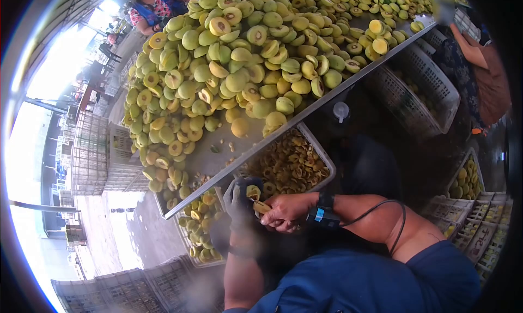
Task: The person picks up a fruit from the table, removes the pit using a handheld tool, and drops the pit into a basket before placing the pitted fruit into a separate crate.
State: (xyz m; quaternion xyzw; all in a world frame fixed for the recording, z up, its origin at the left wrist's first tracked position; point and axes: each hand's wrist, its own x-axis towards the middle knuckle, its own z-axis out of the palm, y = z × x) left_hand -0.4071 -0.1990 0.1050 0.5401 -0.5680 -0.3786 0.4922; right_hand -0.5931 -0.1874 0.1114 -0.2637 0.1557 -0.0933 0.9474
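My left hand (239, 200), in a grey glove, grips a halved green fruit (253, 192) near the table's front edge. Close against it on the right, my right hand (286, 210) is bare and closed around a tool with a light wooden handle (262, 207). The tool's tip meets the fruit, though its shape is hard to make out. A band and a small device with a cable sit on my right wrist. Beyond the hands, a large pile of halved green fruit (234, 67) covers the metal table (218, 146).
Below the table edge stand a crate of brown scraps (328, 168) and a crate of fruit (201, 263). A white crate (444, 89) is at the right, near a person (490, 78). Another person (155, 5) is across the table. Stacked crates (90, 155) stand left.
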